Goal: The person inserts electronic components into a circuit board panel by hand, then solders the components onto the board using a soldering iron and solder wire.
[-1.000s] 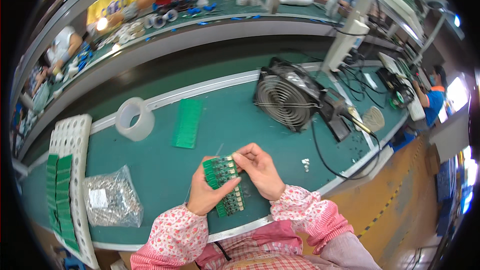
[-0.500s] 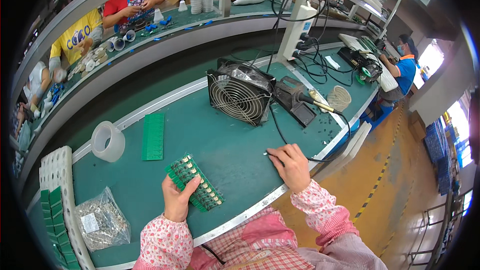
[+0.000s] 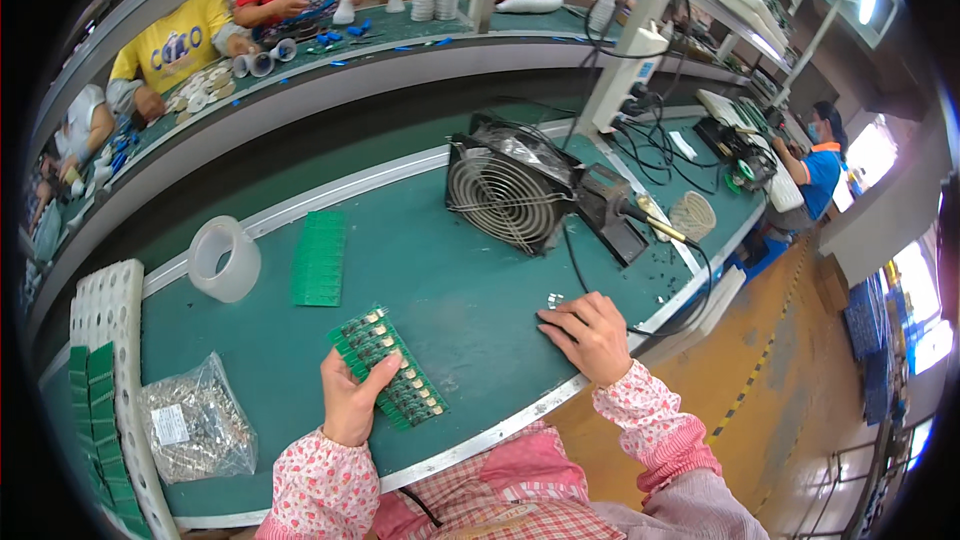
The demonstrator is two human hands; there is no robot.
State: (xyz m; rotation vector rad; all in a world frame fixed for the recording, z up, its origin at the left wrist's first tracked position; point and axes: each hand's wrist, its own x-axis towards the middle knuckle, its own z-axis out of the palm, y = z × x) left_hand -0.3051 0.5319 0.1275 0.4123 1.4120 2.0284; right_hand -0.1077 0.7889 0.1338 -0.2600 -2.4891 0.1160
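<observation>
My left hand [image 3: 359, 392] grips a green circuit board panel [image 3: 388, 365] by its near left side, thumb on top. Rows of small pale and dark parts cover the panel, which is tilted over the table. My right hand [image 3: 590, 338] rests low over the table near its front edge, thumb and index finger brought close together. Whatever is between those fingertips is too small to make out. Just beyond the index finger lie a few tiny silvery pieces [image 3: 555, 300]. A bare green board panel [image 3: 318, 258] lies flat farther back.
At left are a tape roll [image 3: 224, 259], a clear bag of small metal parts [image 3: 198, 422] and a white perforated rack [image 3: 112, 290] with green boards. A black fan [image 3: 508, 187] and a soldering iron [image 3: 655, 221] in its stand occupy the right. People work across the way.
The view has shifted, so the bench things sit farther right. My right hand has drawn slightly back from the tiny pieces, which now show more. My left hand keeps hold of the panel.
</observation>
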